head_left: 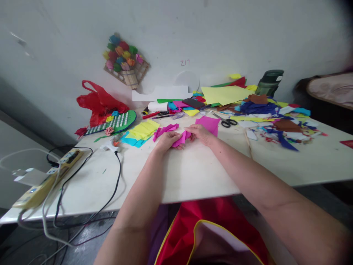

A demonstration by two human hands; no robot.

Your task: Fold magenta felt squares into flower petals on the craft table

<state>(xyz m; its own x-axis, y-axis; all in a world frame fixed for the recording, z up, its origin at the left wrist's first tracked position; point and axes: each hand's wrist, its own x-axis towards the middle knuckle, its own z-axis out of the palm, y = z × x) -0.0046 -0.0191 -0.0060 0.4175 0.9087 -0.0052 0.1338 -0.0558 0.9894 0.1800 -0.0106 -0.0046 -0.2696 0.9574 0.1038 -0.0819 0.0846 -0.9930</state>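
Observation:
Between my two hands is a piece of pink paper (180, 140) with creases in it, held just above the white table. My left hand (168, 141) pinches its left side. The fingers of my right hand (199, 134) are closed on its right side. Behind my left hand lies another folded pink paper strip (166, 130). A flat pink sheet (208, 125) rests just beyond my right hand. Black-handled scissors (228, 122) lie to the right of that sheet. Yellow paper pieces (145, 129) and blue paper (135, 140) are stacked to the left.
Scrap paper (284, 125) is heaped at the right, near a dark green bottle (270, 82). A glue gun (111, 144), its cord and a power strip (49, 180) occupy the left. A red plastic bag (100, 101) sits behind a green board (125, 121). The table's front edge (201, 198) is close to me.

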